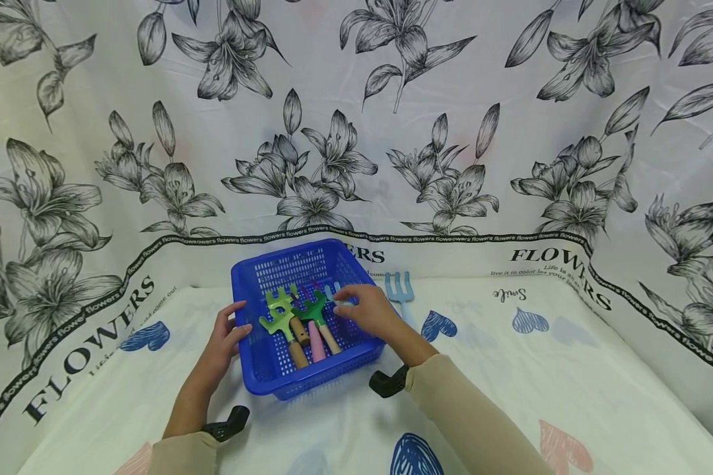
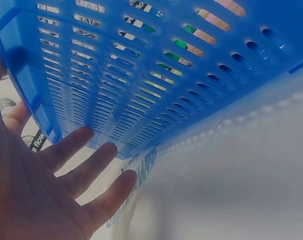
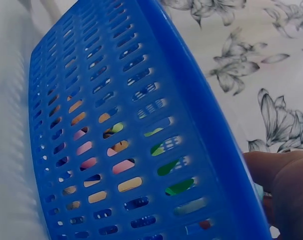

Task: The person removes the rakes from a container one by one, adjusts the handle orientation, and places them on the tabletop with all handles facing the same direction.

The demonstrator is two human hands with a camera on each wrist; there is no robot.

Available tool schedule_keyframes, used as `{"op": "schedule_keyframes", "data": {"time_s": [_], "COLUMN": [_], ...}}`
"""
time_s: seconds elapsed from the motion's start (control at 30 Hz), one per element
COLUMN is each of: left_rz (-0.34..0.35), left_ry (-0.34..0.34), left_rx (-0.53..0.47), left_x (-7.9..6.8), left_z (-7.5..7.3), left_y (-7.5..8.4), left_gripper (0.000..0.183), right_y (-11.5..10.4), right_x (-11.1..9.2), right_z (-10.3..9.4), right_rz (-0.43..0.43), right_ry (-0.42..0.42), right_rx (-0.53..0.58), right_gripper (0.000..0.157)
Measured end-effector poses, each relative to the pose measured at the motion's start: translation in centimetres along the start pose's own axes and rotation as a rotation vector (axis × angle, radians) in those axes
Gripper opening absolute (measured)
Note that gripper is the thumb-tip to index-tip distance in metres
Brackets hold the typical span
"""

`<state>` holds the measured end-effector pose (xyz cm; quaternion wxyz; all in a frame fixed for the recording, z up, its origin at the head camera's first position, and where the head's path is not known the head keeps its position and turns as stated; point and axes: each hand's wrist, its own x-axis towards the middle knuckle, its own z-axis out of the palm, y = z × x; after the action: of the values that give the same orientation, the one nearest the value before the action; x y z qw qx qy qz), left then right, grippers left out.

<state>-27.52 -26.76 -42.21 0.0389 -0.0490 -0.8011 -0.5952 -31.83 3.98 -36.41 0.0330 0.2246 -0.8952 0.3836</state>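
Note:
A blue plastic basket (image 1: 300, 376) stands on the cloth, holding several small toy garden tools. Among them are a light green rake (image 1: 280, 321), a dark green tool (image 1: 313, 307) with a wooden handle and a pink handle (image 1: 317, 343). My left hand (image 1: 220, 343) holds the basket's left rim; in the left wrist view, several fingers (image 2: 104, 155) extend beneath the slotted wall. Over the right rim, my right hand (image 1: 365, 310) pinches a light blue fork (image 1: 333, 290), mostly hidden by the fingers. The right wrist view shows mainly the basket's outer wall (image 3: 116, 150).
Another light blue fork (image 1: 399, 290) lies beyond the basket's right side, partly hidden by the right hand. A white cloth (image 1: 481, 396) with heart prints covers the table. Behind it hangs a flower-printed curtain (image 1: 392, 138).

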Motion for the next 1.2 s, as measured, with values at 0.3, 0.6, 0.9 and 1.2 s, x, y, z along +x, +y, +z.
{"op": "schedule_keyframes", "data": {"time_s": [0.3,0.6,0.9,1.2], "left_rz": [0.0,0.011,0.001,-0.01], "left_ry": [0.011,0.01,0.012,0.014], "left_rx": [0.003,-0.006,0.0,0.007], "left_x": [0.08,-0.01,-0.02,0.07], "left_z": [0.01,0.13,0.08,0.06], "left_y": [-0.13,-0.05,-0.03,-0.09], "left_gripper": [0.067,0.067,0.071,0.071], "right_y": [0.07,0.17,0.22,0.27], "right_x": [-0.36,-0.56,-0.83,-1.03], "right_z": [0.06,0.0,-0.1,-0.07], "right_rz": [-0.008,-0.011,0.009,-0.026], "right_ry": [0.169,0.268,0.358,0.467], "right_rx": [0.078,0.137,0.193,0.255], "right_gripper": [0.013,0.015,0.016,0.016]}}
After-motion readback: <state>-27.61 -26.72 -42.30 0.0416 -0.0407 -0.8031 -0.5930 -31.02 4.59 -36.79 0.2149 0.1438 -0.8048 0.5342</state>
